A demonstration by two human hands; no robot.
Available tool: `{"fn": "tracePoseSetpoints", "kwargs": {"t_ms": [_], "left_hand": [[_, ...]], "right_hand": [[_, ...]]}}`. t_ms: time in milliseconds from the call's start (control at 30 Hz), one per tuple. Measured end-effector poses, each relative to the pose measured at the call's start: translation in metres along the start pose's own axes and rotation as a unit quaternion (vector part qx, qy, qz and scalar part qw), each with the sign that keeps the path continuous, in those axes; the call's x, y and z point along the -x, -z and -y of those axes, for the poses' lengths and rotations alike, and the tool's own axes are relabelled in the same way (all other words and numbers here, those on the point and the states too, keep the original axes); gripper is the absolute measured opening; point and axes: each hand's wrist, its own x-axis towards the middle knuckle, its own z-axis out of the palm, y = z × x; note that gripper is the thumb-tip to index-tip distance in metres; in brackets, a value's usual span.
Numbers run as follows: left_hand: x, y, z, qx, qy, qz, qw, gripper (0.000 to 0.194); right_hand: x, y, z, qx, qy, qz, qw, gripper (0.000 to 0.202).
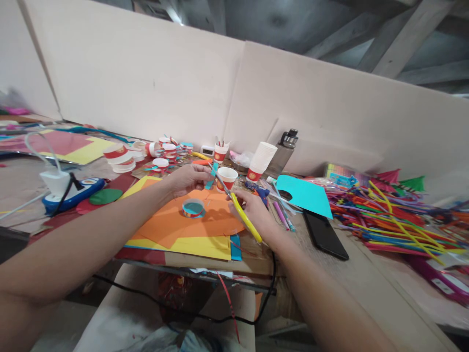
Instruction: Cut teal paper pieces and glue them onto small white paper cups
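Observation:
My left hand is closed, pinching a small teal paper strip above the orange paper. My right hand grips yellow-handled scissors, whose metal blades point up and left beside the strip. I cannot tell whether the blades touch it. Below my hands, a short ring cut from a paper cup, teal inside, lies on orange paper. Beneath that is yellow paper. A red and white paper cup stands just behind the scissors.
A cup stack and a bottle stand at the back. To the right are teal card, a phone and pipe cleaners. Cut cups and a blue power strip lie left.

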Motion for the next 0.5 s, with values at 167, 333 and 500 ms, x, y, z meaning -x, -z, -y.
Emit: {"fn": "tracePoseSetpoints", "kwargs": {"t_ms": [167,333,500], "left_hand": [[0.0001,0.0009,-0.0005,-0.002,-0.002,0.003,1.0,0.011],[-0.0007,0.0009,0.0022,0.002,0.001,-0.001,1.0,0.012],[0.0002,-0.0004,0.0018,0.002,0.004,-0.003,1.0,0.014]], "right_hand": [[0.0001,0.0006,0.0002,-0.002,0.007,-0.001,1.0,0.017],[-0.0002,-0.0013,-0.002,-0.019,0.01,-0.006,1.0,0.017],[-0.0011,-0.003,-0.0055,-0.025,0.012,-0.007,1.0,0.019]]}}
